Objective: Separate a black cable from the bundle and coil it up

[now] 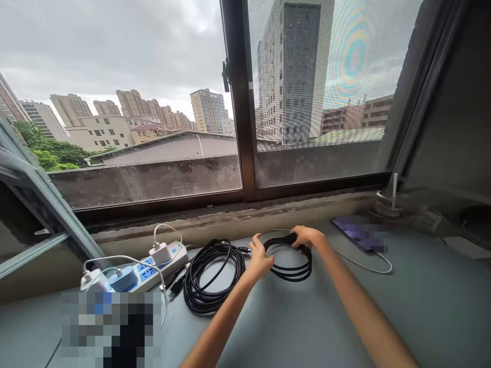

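Note:
Both of my hands hold a small coil of flat black cable (290,270) on the grey surface below the window. My left hand (260,258) grips the coil's left side with its fingers closed round the strands. My right hand (307,236) is closed on the coil's upper right part. A larger coil of round black cable (212,278) lies just left of my left hand, apart from the small coil.
A white power strip (148,270) with blue sockets and white chargers plugged in sits at the left. A phone (358,234) with a white cable lies at the right. The window sill (230,217) runs along the back. A blurred patch covers the lower left.

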`<state>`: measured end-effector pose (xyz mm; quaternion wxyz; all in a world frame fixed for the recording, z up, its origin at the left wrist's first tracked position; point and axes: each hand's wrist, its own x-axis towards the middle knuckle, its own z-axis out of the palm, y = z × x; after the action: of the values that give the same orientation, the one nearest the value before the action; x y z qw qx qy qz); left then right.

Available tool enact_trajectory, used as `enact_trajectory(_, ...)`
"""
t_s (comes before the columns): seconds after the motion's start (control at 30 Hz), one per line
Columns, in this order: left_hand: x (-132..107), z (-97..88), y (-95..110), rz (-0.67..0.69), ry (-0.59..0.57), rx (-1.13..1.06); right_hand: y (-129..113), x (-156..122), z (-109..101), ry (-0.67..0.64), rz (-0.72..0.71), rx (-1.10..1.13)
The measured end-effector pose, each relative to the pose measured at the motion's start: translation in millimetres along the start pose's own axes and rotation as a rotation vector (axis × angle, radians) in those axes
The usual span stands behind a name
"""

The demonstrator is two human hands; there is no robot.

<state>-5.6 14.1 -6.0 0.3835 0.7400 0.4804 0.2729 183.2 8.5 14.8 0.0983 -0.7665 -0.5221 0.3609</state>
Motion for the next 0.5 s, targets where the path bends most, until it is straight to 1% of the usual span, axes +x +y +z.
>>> enact_trajectory(0.07, 0, -2.1, 4, 0.015, 0.012, -0.010, 6, 5, 0, 0.002, 0.006, 0.012)
enact_trajectory(0.13, -1, -9.4, 12, 0.040, 0.005, -0.013, 11, 10, -1, 0.032, 0.016, 0.009)
enact_trajectory(0.2, -3, -22.5, 22, 0.073, 0.006, -0.016, 15, 15, 0, 0.056, 0.030, -0.005)
enact_trajectory(0.27, -4, -41.2, 34, 0.117, 0.041, -0.039, 17, 18, 0, 0.075, 0.033, -0.023)
enact_trajectory(0.37, -7, -75.8, 51, 0.175, 0.165, -0.107, 19, 20, 0, 0.107, 0.019, -0.047)
enact_trajectory(0.5, -12, -119.7, 61, 0.265, 0.411, -0.159, 18, 15, -6, 0.109, 0.017, -0.073)
